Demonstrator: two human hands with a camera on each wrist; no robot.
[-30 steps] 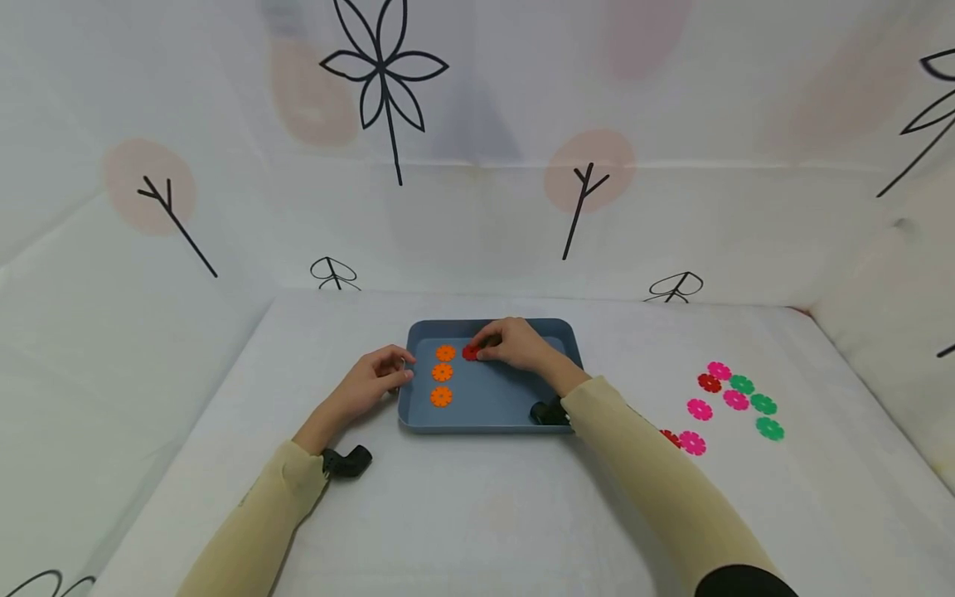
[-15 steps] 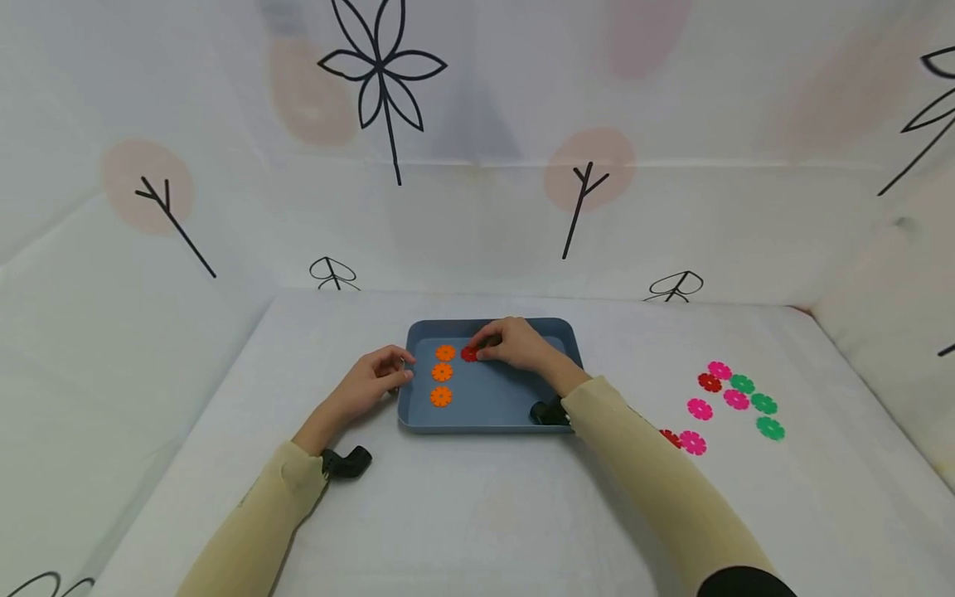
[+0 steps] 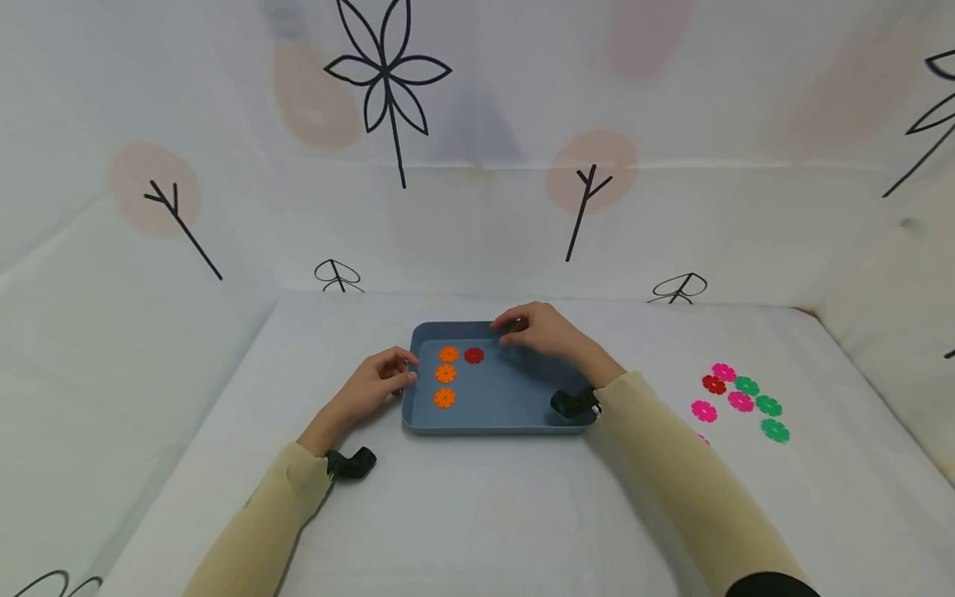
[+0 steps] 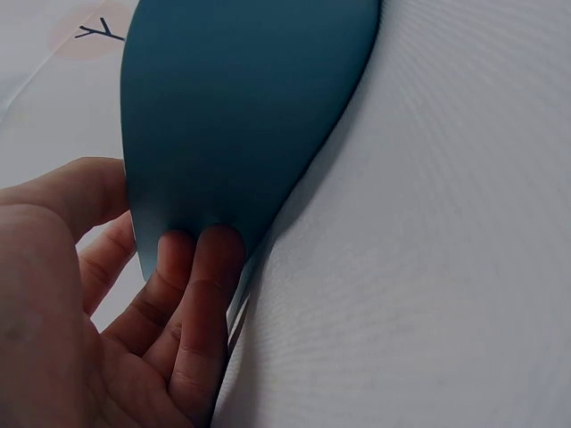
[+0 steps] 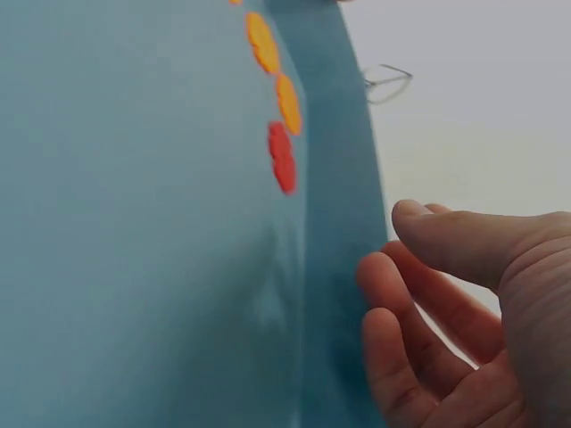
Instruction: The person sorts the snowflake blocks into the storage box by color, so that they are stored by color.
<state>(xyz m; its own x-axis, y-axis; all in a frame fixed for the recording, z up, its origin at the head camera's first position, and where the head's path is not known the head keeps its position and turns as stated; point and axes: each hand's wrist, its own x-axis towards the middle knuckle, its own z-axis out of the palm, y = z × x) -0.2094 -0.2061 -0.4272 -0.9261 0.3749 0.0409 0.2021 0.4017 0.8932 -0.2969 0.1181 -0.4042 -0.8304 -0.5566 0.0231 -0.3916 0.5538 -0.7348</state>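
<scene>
A blue-grey tray [image 3: 488, 408] lies on the table, with three orange flower-shaped pieces [image 3: 445, 374] in a column near its left side. Right of the top orange piece lies a red flower-shaped piece [image 3: 473, 356], flat on the tray floor. My left hand [image 3: 373, 385] holds the tray's left wall; in the left wrist view, fingertips [image 4: 219, 241] press its outer face while the thumb end is hidden behind the rim. Over the tray's far right part hovers my right hand [image 3: 548, 332], fingers loosely bent, nothing between them, apart from the red piece [image 5: 282, 159].
On the white cloth to the right lie several loose flower pieces: pink [image 3: 741, 401], green [image 3: 775, 430] and one red [image 3: 714, 384]. My right sleeve [image 3: 686, 468] partly covers another pink one. A patterned cloth wall [image 3: 477, 240] rises behind the table.
My right hand has let go of the red piece and moved up and right. The red piece now shows whole on the tray. The left hand has stayed at the tray's left side.
</scene>
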